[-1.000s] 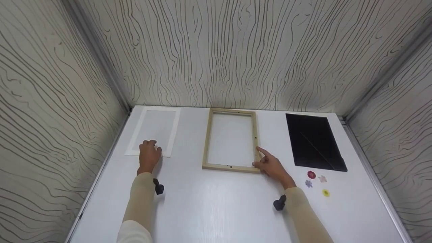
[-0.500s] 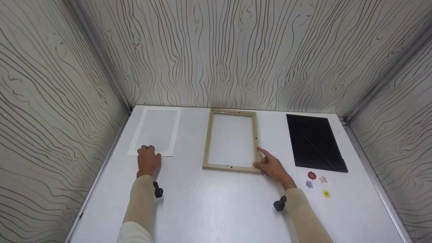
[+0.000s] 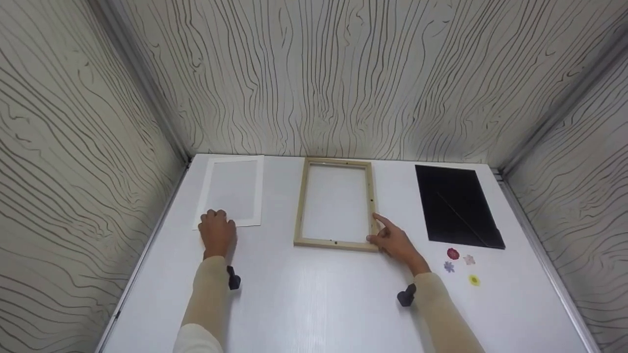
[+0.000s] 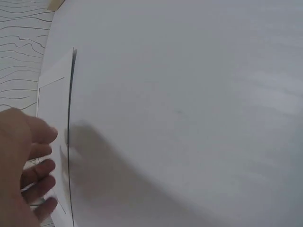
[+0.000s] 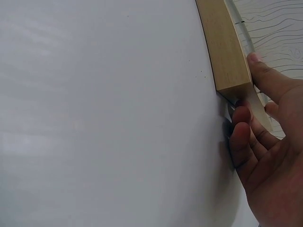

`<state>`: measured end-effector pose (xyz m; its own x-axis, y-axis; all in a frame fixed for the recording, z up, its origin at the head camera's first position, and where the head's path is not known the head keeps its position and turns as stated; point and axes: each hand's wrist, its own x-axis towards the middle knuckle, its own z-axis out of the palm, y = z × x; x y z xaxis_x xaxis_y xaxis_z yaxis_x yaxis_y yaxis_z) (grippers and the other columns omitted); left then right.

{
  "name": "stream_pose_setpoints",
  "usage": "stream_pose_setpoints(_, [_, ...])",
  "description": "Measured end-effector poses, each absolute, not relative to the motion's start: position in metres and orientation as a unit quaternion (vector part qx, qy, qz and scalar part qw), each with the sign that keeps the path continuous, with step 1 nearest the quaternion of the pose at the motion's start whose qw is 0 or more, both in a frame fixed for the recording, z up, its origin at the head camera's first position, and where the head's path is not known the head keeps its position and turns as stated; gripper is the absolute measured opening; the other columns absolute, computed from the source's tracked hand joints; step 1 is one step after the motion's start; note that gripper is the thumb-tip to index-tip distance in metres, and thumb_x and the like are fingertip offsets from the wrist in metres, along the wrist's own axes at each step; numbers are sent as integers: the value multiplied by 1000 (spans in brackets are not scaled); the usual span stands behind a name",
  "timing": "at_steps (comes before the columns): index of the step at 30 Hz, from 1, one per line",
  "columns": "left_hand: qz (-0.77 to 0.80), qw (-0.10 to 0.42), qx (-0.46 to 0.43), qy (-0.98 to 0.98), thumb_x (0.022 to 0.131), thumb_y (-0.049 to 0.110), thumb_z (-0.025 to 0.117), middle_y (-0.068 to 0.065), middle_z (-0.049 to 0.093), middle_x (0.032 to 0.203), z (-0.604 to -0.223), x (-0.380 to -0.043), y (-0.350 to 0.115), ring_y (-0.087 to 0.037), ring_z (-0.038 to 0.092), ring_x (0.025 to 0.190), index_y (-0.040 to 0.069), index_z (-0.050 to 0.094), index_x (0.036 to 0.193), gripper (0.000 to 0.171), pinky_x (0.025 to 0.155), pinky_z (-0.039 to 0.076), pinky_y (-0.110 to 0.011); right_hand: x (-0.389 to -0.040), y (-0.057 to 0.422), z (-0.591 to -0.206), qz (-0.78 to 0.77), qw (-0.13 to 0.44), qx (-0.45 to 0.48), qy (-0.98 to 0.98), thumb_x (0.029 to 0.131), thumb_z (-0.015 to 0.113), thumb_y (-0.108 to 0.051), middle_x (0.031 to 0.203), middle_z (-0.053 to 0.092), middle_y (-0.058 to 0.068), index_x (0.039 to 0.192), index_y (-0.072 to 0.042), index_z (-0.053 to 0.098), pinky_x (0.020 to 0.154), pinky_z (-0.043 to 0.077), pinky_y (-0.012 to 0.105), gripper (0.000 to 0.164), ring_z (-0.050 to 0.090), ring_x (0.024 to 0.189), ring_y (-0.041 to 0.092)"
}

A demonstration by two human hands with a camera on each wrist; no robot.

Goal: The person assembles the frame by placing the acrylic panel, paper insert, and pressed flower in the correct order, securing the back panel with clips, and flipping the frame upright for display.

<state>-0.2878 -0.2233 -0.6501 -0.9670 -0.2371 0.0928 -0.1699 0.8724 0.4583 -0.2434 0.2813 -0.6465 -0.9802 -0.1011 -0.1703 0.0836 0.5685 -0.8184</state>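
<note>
On the left lies a thin white mat board [image 3: 257, 191] with a rectangular inner outline. My left hand [image 3: 216, 235] is over its near edge, fingers bent loosely with the tips on or just above the board. In the left wrist view the thumb and fingers [image 4: 38, 177] stand apart over the mat board; contact is hard to judge. A light wooden picture frame [image 3: 300, 206] lies in the middle. My right hand [image 3: 396, 245] holds its near right corner, thumb at the corner and index finger along the right side. The right wrist view shows fingers curled against the frame [image 5: 227, 52].
A black backing board [image 3: 456, 206] with a diagonal strip lies at the right. Below it are several small flowers: red [image 3: 453, 253], pink [image 3: 469, 260], purple [image 3: 449, 266] and yellow [image 3: 473, 280]. Wood-patterned walls [image 3: 314, 78] enclose the white table [image 3: 314, 299] at the back and sides.
My left hand has drawn back toward the near edge, then shifted slightly right. The mat board has slid right and turned a little straighter. My right hand and the picture frame stay put.
</note>
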Motion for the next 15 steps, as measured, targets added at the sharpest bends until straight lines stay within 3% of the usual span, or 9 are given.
stream_pose_setpoints(3, [-215,85,158,-960,103,18,61,-38,55,128,-646,-285,-227,-53,50,124,-18,59,127,44,102,44,-64,-244,282,-648,-470,99,-9,877,98,79,-27,92,66,5,166,-20,39,68,48,28,79,57,75,16])
stream_pose_setpoints(9, [-196,49,205,-958,104,28,61,-47,45,137,-647,-280,-234,-59,45,130,-27,42,141,69,105,45,-67,-245,282,-647,-469,100,-11,877,98,79,-29,92,65,5,166,-19,38,67,48,28,80,57,74,15])
stream_pose_setpoints(15, [-201,50,189,-960,102,28,65,-48,47,131,-645,-278,-235,-59,46,127,-29,45,134,68,102,47,-65,-243,282,-648,-476,104,-6,873,99,78,-31,93,65,7,167,-18,37,68,48,28,80,57,76,16])
